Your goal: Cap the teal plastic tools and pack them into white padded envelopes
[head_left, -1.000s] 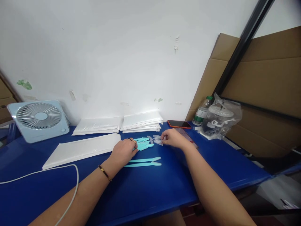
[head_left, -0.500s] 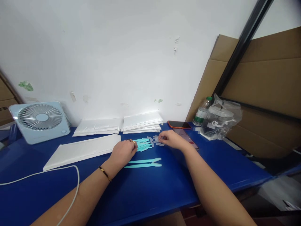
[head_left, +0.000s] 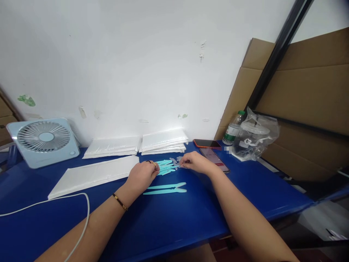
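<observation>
Leftward goes the right hand (head_left: 191, 161): it now sits against the edge of the turquoise sticks (head_left: 165, 169), while the left hand (head_left: 143, 174) stays at their other end. One turquoise stick in the bunch reaches across from the left fingertips towards the right ones. The left hand is closed, apparently pinching that stick. The right hand's thumb and fingertips are pinched too, it seems on a clear piece, though it is too small to be certain. More clear pieces (head_left: 173, 161) lie between the hands, just beyond the sticks.

As I judge it, the step in hand is bringing a clear piece to a stick's tip; what it calls for is a steady left hand and the two ends lined up before any push.

Nearer the person, two longer turquoise strips (head_left: 160, 191) lie side by side on the blue table (head_left: 163, 222), right ends splayed. Behind and left are white packets (head_left: 95, 175); right of the work, two phones (head_left: 214, 157), then a bottle (head_left: 231, 136) and a bagged cup (head_left: 253, 136). A fan (head_left: 45, 137) stands far left.
</observation>
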Motion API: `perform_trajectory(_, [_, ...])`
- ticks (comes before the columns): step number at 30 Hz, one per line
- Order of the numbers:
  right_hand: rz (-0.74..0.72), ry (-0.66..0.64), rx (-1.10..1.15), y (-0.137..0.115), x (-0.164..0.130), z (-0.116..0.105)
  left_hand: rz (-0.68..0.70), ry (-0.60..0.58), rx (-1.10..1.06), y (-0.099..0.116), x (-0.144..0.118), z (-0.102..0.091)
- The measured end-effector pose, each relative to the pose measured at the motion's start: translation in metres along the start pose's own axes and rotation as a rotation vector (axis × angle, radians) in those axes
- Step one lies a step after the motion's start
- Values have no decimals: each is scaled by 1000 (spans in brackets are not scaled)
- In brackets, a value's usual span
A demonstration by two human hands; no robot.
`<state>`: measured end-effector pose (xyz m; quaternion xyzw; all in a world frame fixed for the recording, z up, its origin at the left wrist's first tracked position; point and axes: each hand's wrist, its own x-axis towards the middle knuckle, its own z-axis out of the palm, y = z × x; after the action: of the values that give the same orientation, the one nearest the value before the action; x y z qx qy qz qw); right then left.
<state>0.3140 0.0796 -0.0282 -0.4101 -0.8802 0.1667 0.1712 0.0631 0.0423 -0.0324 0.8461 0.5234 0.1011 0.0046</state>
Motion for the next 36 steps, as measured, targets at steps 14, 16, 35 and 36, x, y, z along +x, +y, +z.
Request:
perform_trajectory(14, [70, -88, 63, -7, -9, -12, 96, -68, -107, 3, -6, -1])
perform_trajectory(16, [152, 8, -11, -1, -10, -14, 55, -19, -28, -2, -4, 0])
perform_trajectory(35, [9, 64, -162, -2, 0, 2, 27, 2, 222, 1, 1, -5])
perform_trajectory(36, [-11, 71, -153, -3, 0, 3, 23, 1, 226, 1, 2, -5])
